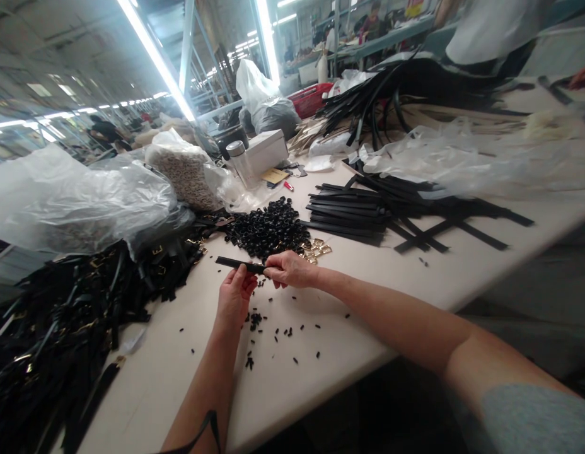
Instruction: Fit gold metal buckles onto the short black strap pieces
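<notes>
A short black strap (231,261) is held level above the table between my two hands. My left hand (236,290) pinches it near the middle, thumb on top. My right hand (289,270) is closed round its right end, so that end is hidden. Just behind my hands lies a heap of small black loops (268,227). Several gold buckles (317,250) rest beside it, by my right hand. Tiny black pieces (255,320) are scattered on the table below my hands.
Black straps (347,214) lie stacked on the right of the table (359,290). Buckled straps (84,315) pile up at the left. Behind stand plastic bags (84,202), a bottle (240,164) and a white box (268,151). Another person's hand (583,75) shows at the far right.
</notes>
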The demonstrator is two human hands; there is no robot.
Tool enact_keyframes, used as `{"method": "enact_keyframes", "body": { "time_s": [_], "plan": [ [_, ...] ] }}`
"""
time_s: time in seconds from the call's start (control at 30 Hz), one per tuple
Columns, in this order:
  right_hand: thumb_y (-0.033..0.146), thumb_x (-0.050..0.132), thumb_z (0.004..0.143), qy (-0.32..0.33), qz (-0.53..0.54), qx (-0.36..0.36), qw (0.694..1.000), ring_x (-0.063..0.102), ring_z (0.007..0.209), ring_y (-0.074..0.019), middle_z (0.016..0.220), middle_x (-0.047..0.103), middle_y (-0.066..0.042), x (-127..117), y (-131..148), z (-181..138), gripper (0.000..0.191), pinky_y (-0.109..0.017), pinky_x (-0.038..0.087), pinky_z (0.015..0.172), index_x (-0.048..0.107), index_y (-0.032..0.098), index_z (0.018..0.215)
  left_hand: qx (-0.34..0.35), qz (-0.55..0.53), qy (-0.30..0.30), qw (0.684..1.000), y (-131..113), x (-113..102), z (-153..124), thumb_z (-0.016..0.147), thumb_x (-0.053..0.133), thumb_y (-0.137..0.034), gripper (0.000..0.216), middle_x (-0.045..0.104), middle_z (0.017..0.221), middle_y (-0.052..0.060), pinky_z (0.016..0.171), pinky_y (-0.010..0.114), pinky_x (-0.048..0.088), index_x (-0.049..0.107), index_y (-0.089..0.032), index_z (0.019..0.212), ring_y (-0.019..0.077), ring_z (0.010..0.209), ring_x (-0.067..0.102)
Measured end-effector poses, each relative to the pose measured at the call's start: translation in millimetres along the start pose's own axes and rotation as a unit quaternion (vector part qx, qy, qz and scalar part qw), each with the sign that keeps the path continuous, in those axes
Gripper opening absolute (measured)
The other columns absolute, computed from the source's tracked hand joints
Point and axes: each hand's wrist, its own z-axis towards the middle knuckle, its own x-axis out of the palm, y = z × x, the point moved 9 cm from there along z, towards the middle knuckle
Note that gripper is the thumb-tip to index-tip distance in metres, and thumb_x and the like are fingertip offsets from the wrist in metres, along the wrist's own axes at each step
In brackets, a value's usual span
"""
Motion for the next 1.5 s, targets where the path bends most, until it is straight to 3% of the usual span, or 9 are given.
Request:
{"method": "enact_keyframes", "body": {
  "time_s": [0.3,0.43,0.5,0.63,0.8,0.97,1.1,1.33,1.5],
  "plan": [
    [0.024,0.053,0.086,-0.027,-0.085,-0.033,0.995,0.054,0.046,-0.0044,0.057,0.062,0.003,-2.1,1.3,0.3,0.017,-0.014,0.037,0.048,0.060,0.014,0.074,0.012,0.031,0.027,0.999,8.6,8.1,-3.7,0.048,0.089,-0.028,0.037,0.069,0.072,0.003,0.056,0.021,0.050,0.069,-0.013,0.075,0.0093,0.056,0.060],
    [0.029,0.054,0.087,-0.011,0.000,-0.014,1.000,0.057,0.049,-0.0064,0.060,0.063,0.001,1.6,-3.1,1.6,0.019,-0.017,0.044,0.049,0.061,0.014,0.078,0.024,0.042,0.069,0.996,11.5,15.3,-2.2,0.056,0.086,-0.027,0.032,0.070,0.076,0.004,0.061,0.022,0.049,0.071,-0.014,0.081,0.0091,0.060,0.060],
    [0.030,0.056,0.084,-0.019,0.076,0.013,0.997,0.060,0.051,-0.0087,0.062,0.064,0.000,1.2,-8.0,1.2,0.019,-0.019,0.050,0.050,0.062,0.014,0.091,0.029,0.041,0.075,0.996,10.3,17.3,-3.6,0.058,0.085,-0.028,0.031,0.070,0.075,0.003,0.061,0.022,0.047,0.071,-0.014,0.082,0.0095,0.060,0.059],
    [0.035,0.060,0.081,-0.024,0.114,0.017,0.993,0.063,0.056,-0.0124,0.065,0.064,0.001,0.4,-9.1,1.3,0.054,-0.025,0.056,0.055,0.048,0.014,0.129,0.033,0.035,0.103,0.994,5.9,26.1,-9.1,0.059,0.084,-0.032,0.032,0.069,0.076,0.006,0.062,0.026,0.046,0.072,-0.014,0.083,0.0122,0.060,0.059],
    [0.047,0.054,0.084,-0.035,0.031,-0.023,0.999,0.066,0.058,-0.0174,0.068,0.068,-0.003,-6.3,-9.4,6.9,0.058,-0.030,0.057,0.056,0.046,0.016,0.133,0.009,0.002,0.127,0.992,9.2,32.9,-6.6,0.060,0.083,-0.033,0.028,0.068,0.077,0.007,0.066,0.032,0.046,0.072,-0.017,0.081,0.0151,0.062,0.060],
    [0.048,0.049,0.086,-0.187,-0.169,-0.092,0.963,0.070,0.068,-0.0229,0.078,0.073,-0.005,-48.3,-2.5,0.6,0.044,-0.035,0.055,0.063,0.058,0.023,0.121,0.024,-0.024,0.086,0.996,0.8,18.9,-0.1,0.060,0.084,-0.035,0.026,0.069,0.083,0.011,0.065,0.033,0.049,0.072,-0.020,0.078,0.0154,0.062,0.061],
    [0.051,0.044,0.088,-0.308,-0.292,-0.105,0.900,0.069,0.083,-0.0317,0.090,0.073,-0.010,-90.4,6.4,-7.6,0.040,-0.042,0.052,0.069,0.064,0.026,0.113,0.063,-0.112,-0.030,0.991,-35.3,-29.9,9.3,0.066,0.081,-0.025,0.018,0.069,0.077,0.007,0.062,0.029,0.051,0.069,-0.017,0.076,0.0130,0.060,0.061],
    [0.052,0.039,0.088,-0.400,-0.363,-0.055,0.840,0.063,0.087,-0.0409,0.090,0.069,-0.009,-145.8,3.2,-20.7,0.039,-0.047,0.044,0.060,0.059,0.043,0.120,0.188,-0.208,-0.252,0.926,-150.4,-181.0,3.7,0.074,0.073,-0.010,0.022,0.061,0.061,-0.003,0.058,0.017,0.051,0.053,-0.015,0.066,0.0061,0.053,0.059],
    [0.042,0.041,0.089,-0.402,-0.439,-0.054,0.802,0.063,0.084,-0.0337,0.098,0.069,-0.017,-163.8,-5.8,-18.1,0.041,-0.041,0.041,0.063,0.069,0.020,0.109,0.237,-0.222,-0.349,0.879,-208.6,-253.2,-46.7,0.089,0.057,-0.017,0.020,0.062,0.063,0.001,0.058,0.015,0.052,0.054,-0.013,0.070,0.0066,0.058,0.061]
  ]
}}
